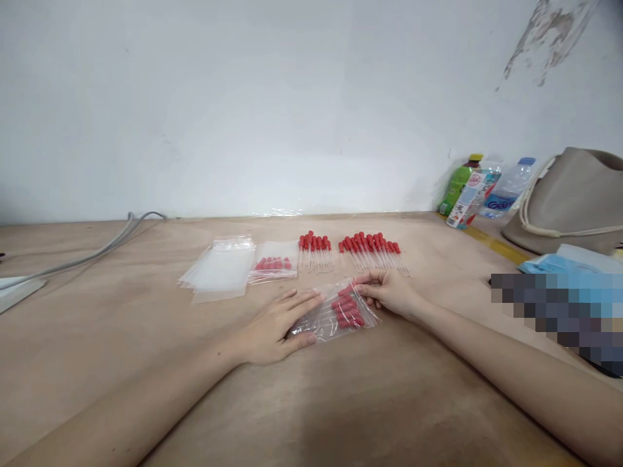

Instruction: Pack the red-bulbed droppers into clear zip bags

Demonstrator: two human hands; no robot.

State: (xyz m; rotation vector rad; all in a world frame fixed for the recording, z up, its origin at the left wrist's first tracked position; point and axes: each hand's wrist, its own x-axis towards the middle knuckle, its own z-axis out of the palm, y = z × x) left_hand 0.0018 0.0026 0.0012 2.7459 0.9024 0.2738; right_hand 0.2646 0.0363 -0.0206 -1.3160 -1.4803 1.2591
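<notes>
A clear zip bag lies flat on the table, with several red-bulbed droppers inside, their bulbs toward its right end. My left hand rests on the bag's left end, fingers stretched out and thumb apart. At the upper right corner, my right hand pinches the bag's edge between thumb and forefinger, close to the topmost bulb. I cannot tell whether a dropper is also in that pinch. Beyond the hands lie two groups of loose droppers, a left group and a right group, bulbs pointing to the wall.
Fanned flat bags lie at the left, beside a filled bag holding several red bulbs. A grey cable crosses the far left. Bottles, a carton, a beige bag and a blue item stand or lie at right.
</notes>
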